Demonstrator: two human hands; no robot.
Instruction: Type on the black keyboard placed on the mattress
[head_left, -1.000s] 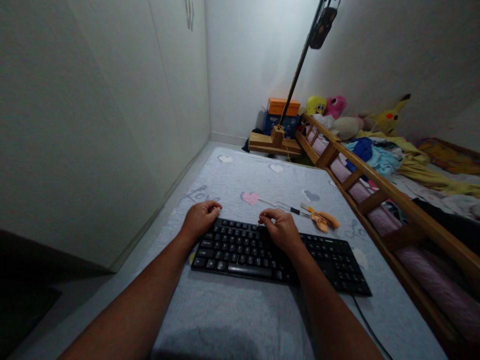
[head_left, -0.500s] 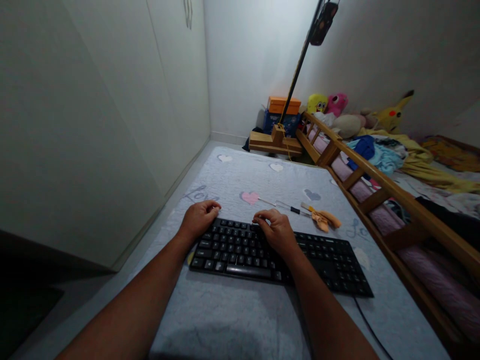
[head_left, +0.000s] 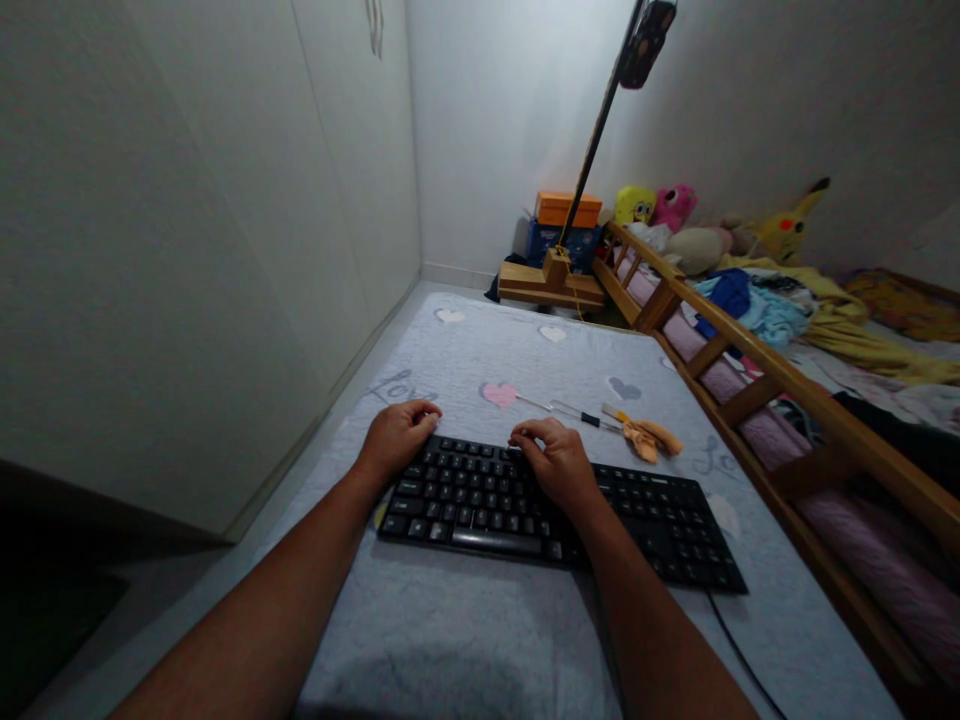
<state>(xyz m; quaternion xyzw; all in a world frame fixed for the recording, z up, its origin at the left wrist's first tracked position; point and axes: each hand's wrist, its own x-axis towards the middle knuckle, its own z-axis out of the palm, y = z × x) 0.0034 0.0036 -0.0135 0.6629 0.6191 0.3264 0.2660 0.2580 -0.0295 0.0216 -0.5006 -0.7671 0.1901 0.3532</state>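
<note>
A black keyboard (head_left: 480, 500) lies on the light blue cover, its cable leaving from the lower right side. My left hand (head_left: 399, 438) is closed at the keyboard's upper left corner, fingers curled against its edge. My right hand (head_left: 556, 458) hovers over the upper rows of keys with thumb and fingers pinched together. Whatever is in that pinch is too small or hidden to name. Just beyond the right hand lie a thin wire tool with a black grip (head_left: 591, 420) and an orange cloth (head_left: 651, 440), with a small yellow-handled piece (head_left: 613, 411) beside it.
A wooden bed rail (head_left: 750, 350) runs along the right, with clothes and plush toys (head_left: 697, 250) behind it. At the far end stand a wooden base (head_left: 551, 280) with a dark pole and an orange box (head_left: 568, 209). White cabinet doors (head_left: 225, 200) rise on the left.
My right hand has shifted slightly to the right along the upper keys, still pinched. The left hand and the keyboard stay practically where they were.
</note>
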